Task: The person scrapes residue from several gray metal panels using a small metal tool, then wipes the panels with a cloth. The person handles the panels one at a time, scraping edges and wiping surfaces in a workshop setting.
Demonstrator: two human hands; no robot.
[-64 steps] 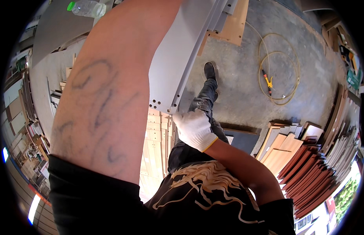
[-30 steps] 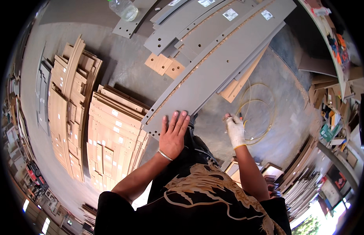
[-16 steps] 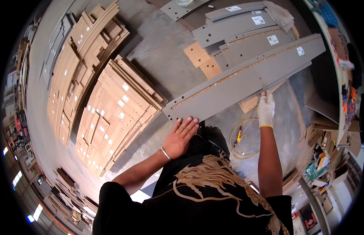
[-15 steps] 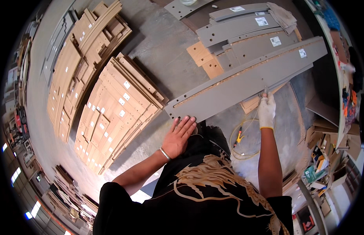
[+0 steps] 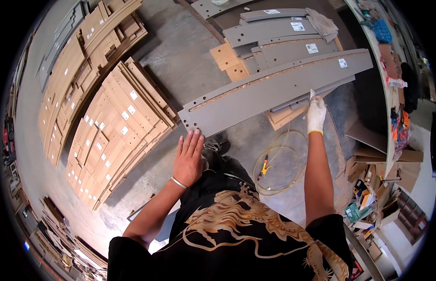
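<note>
A long grey board (image 5: pixel 274 93) with a strip of bare chipboard along its far edge lies across other boards in front of me. My left hand (image 5: pixel 189 157) is bare, its fingers stretched out against the board's near left corner, beside some drilled holes. A white knitted glove covers my right hand (image 5: pixel 316 114), which is closed at the board's near edge, right of the middle. From its fingers sticks a small tool with a pale, pointed tip (image 5: pixel 312 92); the glove hides the rest, so its kind is unclear.
Behind the board are stacked grey panels (image 5: pixel 269 33) with a cloth (image 5: pixel 322 24). Wood-coloured panels (image 5: pixel 117 126) form large piles at left. A yellowish hose (image 5: pixel 300 161) with a yellow-and-black air gun (image 5: pixel 264 167) coils on the floor. Cluttered boxes (image 5: pixel 368 196) stand at right.
My right hand has slid rightward along the board's near edge with the tool. My left hand has shifted left toward the corner. The whole view has swung slightly.
</note>
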